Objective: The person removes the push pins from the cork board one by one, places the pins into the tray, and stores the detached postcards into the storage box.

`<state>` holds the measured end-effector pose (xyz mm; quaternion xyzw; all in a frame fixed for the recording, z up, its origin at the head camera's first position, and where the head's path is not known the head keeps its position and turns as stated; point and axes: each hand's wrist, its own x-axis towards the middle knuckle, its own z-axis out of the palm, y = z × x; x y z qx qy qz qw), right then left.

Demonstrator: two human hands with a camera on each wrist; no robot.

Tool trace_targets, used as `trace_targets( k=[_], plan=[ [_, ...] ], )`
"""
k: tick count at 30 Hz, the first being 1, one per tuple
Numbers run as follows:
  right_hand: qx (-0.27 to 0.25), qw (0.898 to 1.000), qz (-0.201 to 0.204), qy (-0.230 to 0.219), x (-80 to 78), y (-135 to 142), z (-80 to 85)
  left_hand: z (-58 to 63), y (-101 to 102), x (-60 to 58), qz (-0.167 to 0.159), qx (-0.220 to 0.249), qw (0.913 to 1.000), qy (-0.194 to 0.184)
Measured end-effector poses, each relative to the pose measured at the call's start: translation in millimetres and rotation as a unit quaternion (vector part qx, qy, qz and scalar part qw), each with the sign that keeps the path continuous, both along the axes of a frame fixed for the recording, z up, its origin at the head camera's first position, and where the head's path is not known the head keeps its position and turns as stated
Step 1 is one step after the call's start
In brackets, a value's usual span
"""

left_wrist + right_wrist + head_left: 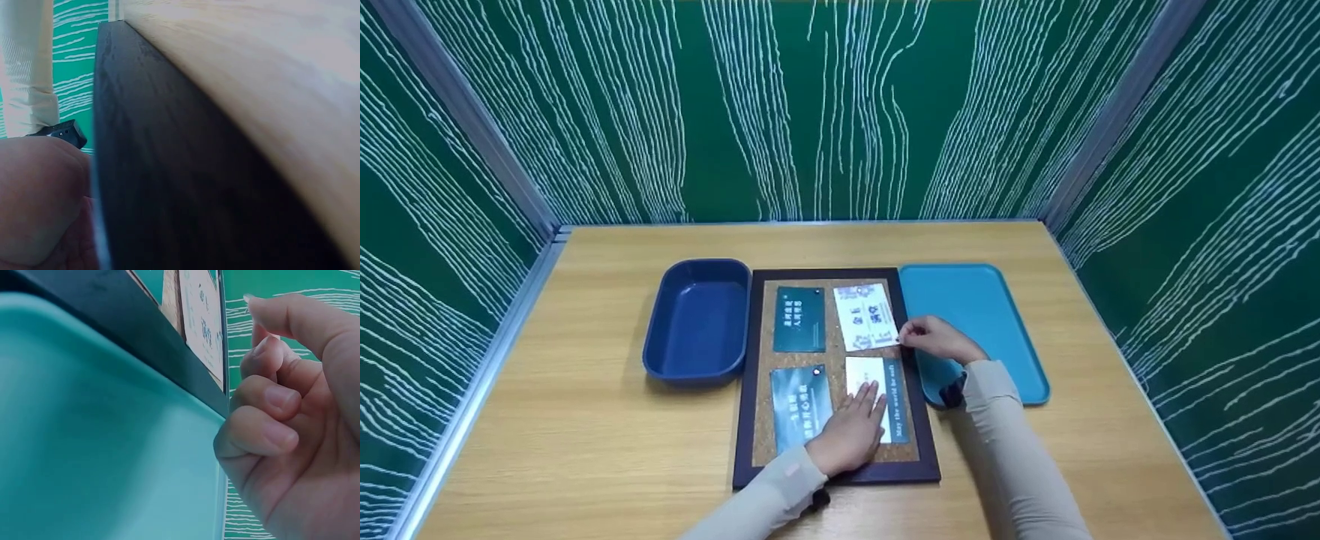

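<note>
Clock directions read off the head view, board at centre. Framed corkboard (911,471) lies flat. Head view alone shows all four cards on it: dark green card (800,321) at 11, white card (864,316) at 1, teal card (793,405) at 7, white-and-blue card (896,409) at 5, lettered "May the world be soft". Small pins (817,292) show near the top of the 11 and 7 cards.

Left hand (849,435): palm down, fingers straight, resting on the white-and-blue card, part covered. Right hand (941,339): at 3, thumb and forefinger tips close together by the white card's 5 o'clock corner; cannot tell if anything is pinched. Right wrist view adds the other three fingers, curled toward the palm; pale speck at the thumb tip too small to name.

Left wrist view: mostly dark board frame close up, wood beyond it, pale sleeve (28,79) and black wrist device (72,133) toward 10, blurred skin toward 8. Left fingers not readable there.

Surface: light wooden table (585,420). Navy basin (701,322) just beside the board at 10, turquoise tray (967,300) against its frame at 2. Room: green walls (851,150) with wavy white lines at 9, 12 and 3, grey metal posts (1110,127) at 11 and 1.
</note>
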<state>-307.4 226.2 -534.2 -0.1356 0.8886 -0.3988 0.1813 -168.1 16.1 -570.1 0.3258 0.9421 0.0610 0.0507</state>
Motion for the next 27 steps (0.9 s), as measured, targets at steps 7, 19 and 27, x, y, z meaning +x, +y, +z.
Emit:
trace_targets(
  k=[7, 19, 27],
  plan=[
    [0.001, 1.000, -0.018, 0.000, -3.5, 10.0, 0.5, 0.4, -0.3, 0.2, 0.001, -0.003, 1.0000, -0.002],
    [-0.002, 0.999, -0.047, 0.008, -11.4, 26.8, 2.4, 2.6, -0.6, 0.5, -0.003, -0.015, 0.9999, 0.000],
    [-0.007, 0.997, -0.077, 0.011, -14.8, 39.8, 1.2, 2.0, -0.4, 0.9, 0.001, -0.009, 0.9999, -0.003]
  ],
)
